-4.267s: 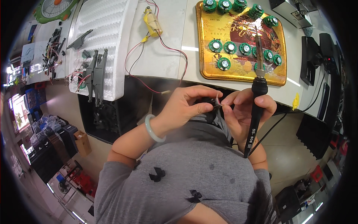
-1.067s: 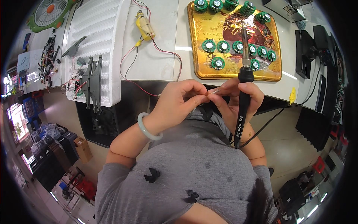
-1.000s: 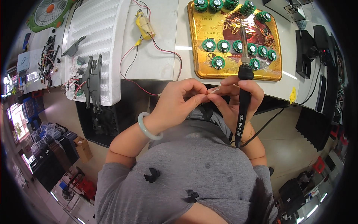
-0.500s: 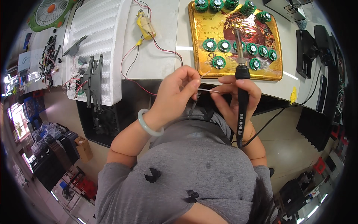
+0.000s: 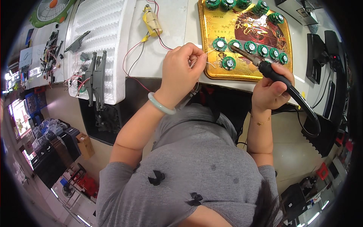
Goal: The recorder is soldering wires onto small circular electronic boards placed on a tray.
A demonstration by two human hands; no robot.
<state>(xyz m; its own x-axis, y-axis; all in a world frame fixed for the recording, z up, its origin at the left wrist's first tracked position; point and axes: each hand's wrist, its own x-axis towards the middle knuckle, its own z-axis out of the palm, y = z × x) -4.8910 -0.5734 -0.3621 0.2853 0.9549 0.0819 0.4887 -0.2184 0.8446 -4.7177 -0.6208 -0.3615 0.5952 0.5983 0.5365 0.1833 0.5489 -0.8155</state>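
My right hand (image 5: 269, 90) is wrapped round the black handle of a soldering iron (image 5: 278, 77). Its metal tip points up and left, over one of the small round green speakers (image 5: 250, 47); whether it touches cannot be told. Those speakers, with silvery centres, sit on a shiny gold tray (image 5: 261, 72). By the tray's left edge my left hand (image 5: 183, 64) is closed in a pinch on thin pale wires (image 5: 210, 51), whose ends reach toward the nearest speakers. The part of the wires inside my fingers is hidden.
Left of my hands lie a yellow-taped bundle (image 5: 152, 23) with red and black leads and a white foam tray (image 5: 109, 68) bearing grey plastic parts (image 5: 99, 79). A green fan (image 5: 51, 11) stands far left. Dark devices (image 5: 314, 56) line the right side. The iron's cord hangs right.
My right hand has moved right and turned the iron from upright to slanting left over the speakers. My left hand has risen toward the tray with the wires. The view has shifted slightly.
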